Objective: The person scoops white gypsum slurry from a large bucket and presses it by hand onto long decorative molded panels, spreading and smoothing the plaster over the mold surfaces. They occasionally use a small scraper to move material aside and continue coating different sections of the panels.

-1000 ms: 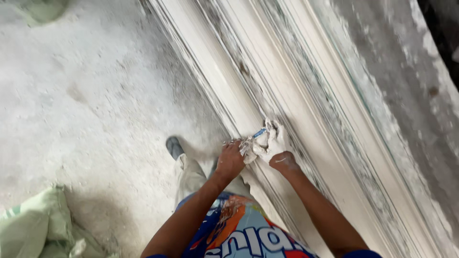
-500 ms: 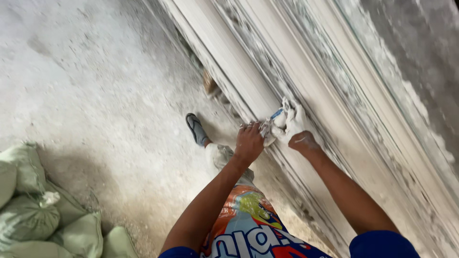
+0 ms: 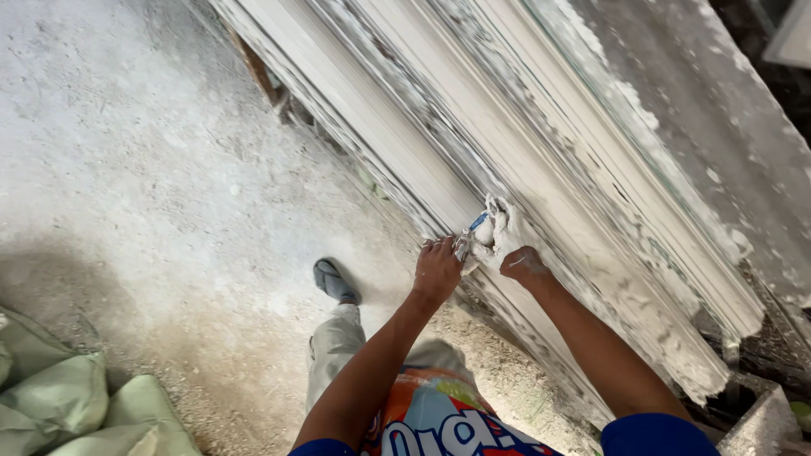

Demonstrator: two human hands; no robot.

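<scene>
From the head camera, looking steeply down, a long white plaster moulding [image 3: 541, 143] with stepped ridges runs diagonally from the upper left to the lower right, and everything else is placed by it. The right hand [image 3: 511, 245], thickly coated in wet white plaster, presses against the lower edge of the moulding about midway along its length; its grip is wrapped in plaster, so I cannot tell whether the fingers are apart or together. A small tool with a blue handle [image 3: 478, 223] sits just left of that hand, touching the moulding's lower edge. The left hand [image 3: 438, 270] is just beside it on the floor side of the moulding, its grip curled together at the tool's lower end, though whether it truly clamps the tool is unclear. Further from the moulding, on the dusty concrete floor [image 3: 127, 169], the person's foot in a grey sandal [image 3: 335, 283] stands below the left hand. Pale green sacks [image 3: 76, 401] lie well apart from the moulding, at the lower left corner.
</scene>
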